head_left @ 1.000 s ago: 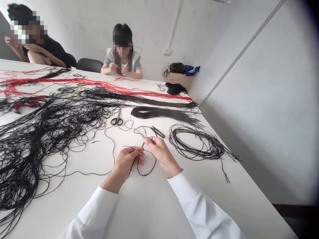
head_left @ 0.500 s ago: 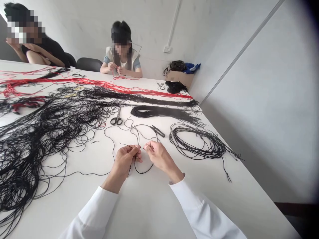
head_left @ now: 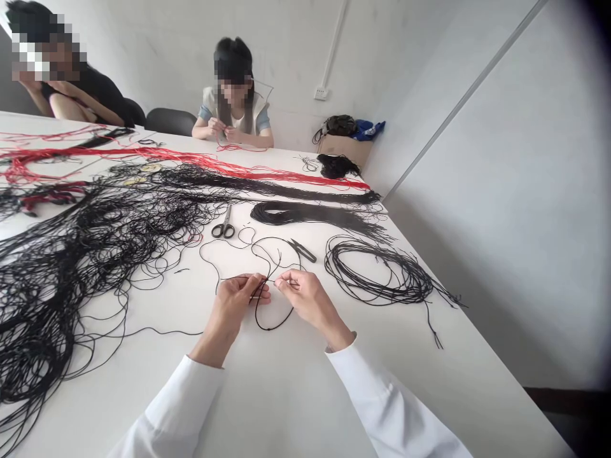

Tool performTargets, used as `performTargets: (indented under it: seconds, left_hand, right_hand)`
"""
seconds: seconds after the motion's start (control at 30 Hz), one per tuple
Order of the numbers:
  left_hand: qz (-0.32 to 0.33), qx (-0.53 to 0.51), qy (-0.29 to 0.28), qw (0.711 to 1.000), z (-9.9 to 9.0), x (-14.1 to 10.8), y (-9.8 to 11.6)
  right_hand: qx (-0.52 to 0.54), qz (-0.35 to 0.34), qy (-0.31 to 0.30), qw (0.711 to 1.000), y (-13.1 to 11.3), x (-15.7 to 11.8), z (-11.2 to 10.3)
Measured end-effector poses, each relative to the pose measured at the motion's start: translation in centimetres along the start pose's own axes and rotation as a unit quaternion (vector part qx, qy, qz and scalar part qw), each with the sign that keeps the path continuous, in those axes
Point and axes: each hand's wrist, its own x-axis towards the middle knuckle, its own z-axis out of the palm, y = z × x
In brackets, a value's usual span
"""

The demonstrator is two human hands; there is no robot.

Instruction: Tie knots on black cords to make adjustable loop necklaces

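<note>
Between thumb and fingers, my left hand [head_left: 238, 294] pinches a thin black cord [head_left: 268, 329] where several strands cross. My right hand [head_left: 301, 292] is closed in a pinch on a strand of the same cord, a short gap to the right of the left fingertips. The cord hangs in a loop below the hands, with a small knot near its lowest point. More of it curls over the table beyond my fingers. Just past the hands lie black thread snips [head_left: 303, 250], and farther left a pair of black-handled scissors [head_left: 223, 229]. The exact crossing under my left thumb is hidden.
A coil of black cords [head_left: 377, 296] lies right of my hands. Tangled black cord [head_left: 95, 254] covers the table's left side. Beyond are a folded black bundle [head_left: 305, 215] and red cords [head_left: 200, 158]. A co-worker [head_left: 233, 114] sits opposite, handling red cord; another person [head_left: 81, 89] sits at far left.
My left hand has turned slightly and shifted a little left. A cord end now stands up beyond its fingertips, and the hanging loop has moved slightly. My right hand stays almost in place.
</note>
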Motion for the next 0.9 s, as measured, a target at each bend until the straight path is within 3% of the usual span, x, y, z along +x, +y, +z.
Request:
performTargets:
  seconds: [0.13, 0.33, 0.53, 0.73, 0.9]
  left_hand:
    - [-0.014, -0.030, 0.001, 0.999, -0.1, -0.2, 0.3]
    - [-0.091, -0.069, -0.074, 0.991, 0.0, -0.5, 0.7]
    - [-0.037, -0.016, -0.042, 0.998, 0.3, -0.6, 0.1]
    - [0.007, 0.014, -0.046, 0.999, 0.8, -0.9, 0.0]
    - [0.026, 0.024, -0.024, 0.999, 0.9, -0.6, -0.5]
  right_hand:
    - [-0.011, -0.009, 0.007, 1.000, -0.1, 0.0, 0.2]
    - [0.012, -0.004, 0.007, 1.000, -0.2, -0.2, 0.2]
    - [0.008, 0.000, -0.003, 1.000, -0.1, -0.3, 0.3]
    - [-0.005, 0.027, -0.017, 0.999, 0.0, -0.5, 0.1]
    - [-0.024, 0.003, -0.012, 1.000, -0.1, -0.5, 0.3]
